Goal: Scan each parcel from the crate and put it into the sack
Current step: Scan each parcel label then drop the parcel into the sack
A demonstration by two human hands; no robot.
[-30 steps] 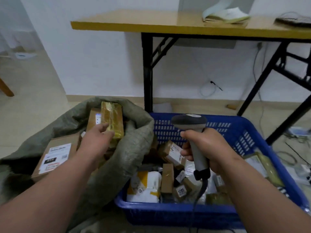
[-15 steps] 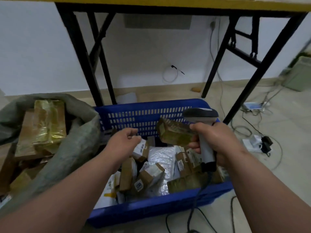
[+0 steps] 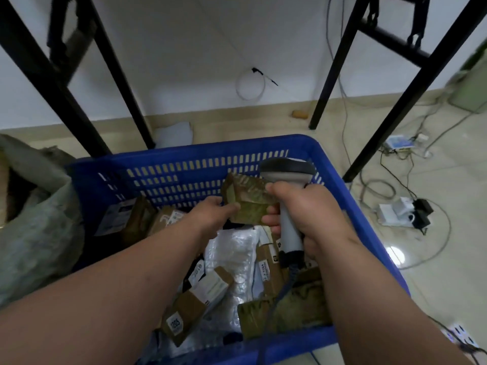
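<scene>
The sack (image 3: 34, 233) lies left of the crate (image 3: 184, 164), which holds parcels (image 3: 184, 312).

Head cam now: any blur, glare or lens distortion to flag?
Head view: motion blur smears the table legs at upper left and softens the sack; wide-angle bending bows the blue crate rim; a bright glare spot sits on the floor tiles at right; both hands and the scanner stay fairly sharp, parcel labels mostly unreadable.

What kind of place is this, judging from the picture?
Probably a small parcel-sorting room: a blue crate full of parcels on the floor, a sack beside it, and a handheld scanner in the right hand.
</scene>
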